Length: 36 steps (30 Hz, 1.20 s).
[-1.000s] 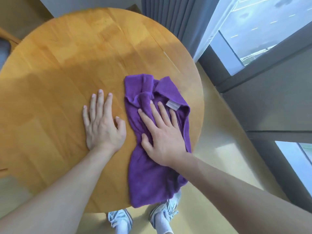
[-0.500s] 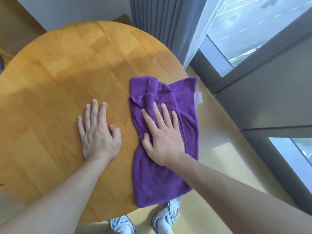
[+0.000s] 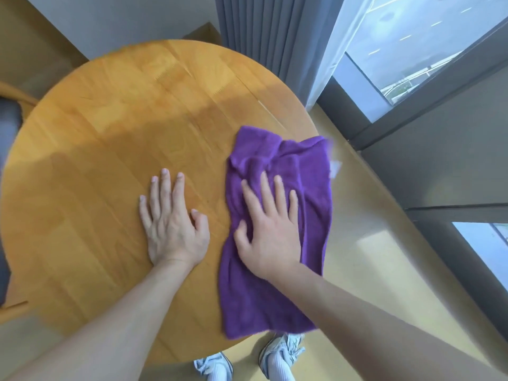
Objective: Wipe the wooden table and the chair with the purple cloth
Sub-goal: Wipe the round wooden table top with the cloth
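- The round wooden surface (image 3: 110,149) fills most of the head view, its plank seams running away from the person and a band of brighter light lying across the far half.
- The purple cloth (image 3: 277,287) lies on the right side of the surface, rumpled at its far end and flatter toward the near edge.
- The cloth's right side and near corner hang past the rim of the surface, over the floor.
- A small pale label (image 3: 334,168) shows at the cloth's far right edge; it is blurred.
- The right hand (image 3: 268,232) presses flat on the middle of the cloth, palm down, its fingers (image 3: 279,189) straight and slightly spread, pointing away from the person; the thumb lies out to the left, on the cloth's left edge.
- The left hand (image 3: 171,224) rests flat on bare wood just beside the cloth, not touching it, palm down.
- The left hand's fingers (image 3: 165,185) are straight and close together, holding nothing, and the thumb angles toward the cloth.
- Both bare forearms reach in from the bottom of the view.
- Part of a chair (image 3: 11,119) shows at the far left edge: a wooden frame and a dark seat or cushion, mostly cut off.
- Below the near rim, two pale sneakers (image 3: 283,353) stand on the yellowish floor (image 3: 384,270).
- Grey curtains (image 3: 255,31) hang behind the surface, beside a window (image 3: 412,45) with a dark frame.
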Motion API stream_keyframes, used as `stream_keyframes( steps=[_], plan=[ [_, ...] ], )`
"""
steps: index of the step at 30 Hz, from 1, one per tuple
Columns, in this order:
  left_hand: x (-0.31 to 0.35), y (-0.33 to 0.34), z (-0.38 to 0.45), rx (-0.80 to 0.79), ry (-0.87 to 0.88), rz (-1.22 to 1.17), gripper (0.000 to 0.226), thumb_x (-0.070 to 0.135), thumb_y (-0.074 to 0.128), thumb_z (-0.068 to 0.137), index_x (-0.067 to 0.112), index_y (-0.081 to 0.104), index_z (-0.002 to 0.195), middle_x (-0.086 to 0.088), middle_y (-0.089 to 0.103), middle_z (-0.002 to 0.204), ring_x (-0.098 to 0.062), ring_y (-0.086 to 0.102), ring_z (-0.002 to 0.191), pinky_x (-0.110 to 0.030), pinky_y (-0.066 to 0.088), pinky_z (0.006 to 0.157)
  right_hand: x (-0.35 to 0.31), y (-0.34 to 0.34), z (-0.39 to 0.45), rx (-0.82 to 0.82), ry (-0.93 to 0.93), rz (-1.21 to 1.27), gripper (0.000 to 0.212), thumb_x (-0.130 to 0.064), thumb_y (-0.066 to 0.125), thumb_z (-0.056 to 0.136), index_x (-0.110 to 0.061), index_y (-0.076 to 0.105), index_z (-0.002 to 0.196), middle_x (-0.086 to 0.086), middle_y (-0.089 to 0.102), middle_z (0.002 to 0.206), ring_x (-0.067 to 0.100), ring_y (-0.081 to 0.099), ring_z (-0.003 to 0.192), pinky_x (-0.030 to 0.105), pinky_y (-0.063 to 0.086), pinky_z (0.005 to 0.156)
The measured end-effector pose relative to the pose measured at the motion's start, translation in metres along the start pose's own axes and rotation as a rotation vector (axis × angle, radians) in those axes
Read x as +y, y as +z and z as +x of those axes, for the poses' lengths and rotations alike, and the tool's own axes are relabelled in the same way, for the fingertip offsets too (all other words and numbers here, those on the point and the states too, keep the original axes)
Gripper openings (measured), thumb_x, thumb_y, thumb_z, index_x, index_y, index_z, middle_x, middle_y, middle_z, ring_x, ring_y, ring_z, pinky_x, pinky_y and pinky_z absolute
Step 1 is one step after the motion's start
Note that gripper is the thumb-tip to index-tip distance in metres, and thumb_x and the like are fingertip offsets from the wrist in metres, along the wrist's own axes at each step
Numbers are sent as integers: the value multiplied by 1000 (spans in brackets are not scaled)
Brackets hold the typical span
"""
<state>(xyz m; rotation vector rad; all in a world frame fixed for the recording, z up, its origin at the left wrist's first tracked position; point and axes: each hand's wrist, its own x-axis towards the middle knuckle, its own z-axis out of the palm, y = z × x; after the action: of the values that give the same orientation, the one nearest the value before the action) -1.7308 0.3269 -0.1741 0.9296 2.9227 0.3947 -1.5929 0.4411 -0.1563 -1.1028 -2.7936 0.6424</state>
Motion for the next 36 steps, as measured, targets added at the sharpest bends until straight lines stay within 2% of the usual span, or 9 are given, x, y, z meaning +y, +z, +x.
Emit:
stream_keyframes(
  steps=[3,5,8,13,17,21,25,30,36],
  plan=[
    [1,0,1,-4,3,3,80,29,42,81,17,31,159,-6,22,171,-23,13,159,-50,7,128,43,-16,0,-190,-482,-55,70,-39,52,86,-30,41,155,0,24,168,31,20,155,52,19,122],
    [2,0,1,-12,-1,12,80,29,42,81,17,31,159,-6,21,171,-23,13,159,-50,6,128,72,-30,30,-234,-599,-90,71,-39,54,84,-29,44,153,1,29,166,31,27,152,47,23,120],
    [2,-2,2,-34,-2,26,80,30,40,82,17,29,160,-6,19,172,-23,11,159,-50,5,128,76,-39,76,-114,-379,-110,69,-42,50,86,-27,44,153,4,31,165,32,28,151,49,19,123],
    [3,-3,1,-39,-6,37,81,30,41,81,18,29,160,-5,19,172,-23,11,159,-50,5,129,10,-16,89,37,105,-58,73,-39,41,86,-27,33,158,7,18,169,30,11,157,51,5,126],
    [3,-4,1,-43,-8,42,82,30,41,79,17,31,159,-6,20,171,-25,14,159,-51,8,128,12,-16,55,-108,-148,-17,71,-42,45,89,-25,34,158,7,18,170,30,7,157,53,5,126],
    [5,-5,2,-51,-17,42,82,31,40,79,16,32,159,-6,21,171,-25,15,159,-52,9,128,65,-41,59,-204,-426,-42,67,-43,51,89,-24,46,152,6,30,166,29,20,155,48,13,126],
    [6,-5,3,-61,-24,37,82,32,39,80,17,32,160,-6,20,171,-24,13,159,-51,6,128,72,-48,98,-83,-280,-46,66,-41,52,84,-22,50,148,5,35,164,31,27,153,53,20,122],
    [5,-7,2,-56,-13,45,82,31,41,79,17,32,160,-6,21,171,-25,15,159,-52,9,128,6,-19,121,23,62,-84,74,-39,48,81,-24,40,153,10,23,167,36,13,155,60,6,123],
    [4,-7,2,-56,-15,39,83,31,42,77,16,35,159,-6,23,171,-26,18,158,-55,13,127,7,-20,73,-179,-303,-73,75,-34,49,79,-21,41,152,9,21,168,38,13,155,64,9,122]
  ],
)
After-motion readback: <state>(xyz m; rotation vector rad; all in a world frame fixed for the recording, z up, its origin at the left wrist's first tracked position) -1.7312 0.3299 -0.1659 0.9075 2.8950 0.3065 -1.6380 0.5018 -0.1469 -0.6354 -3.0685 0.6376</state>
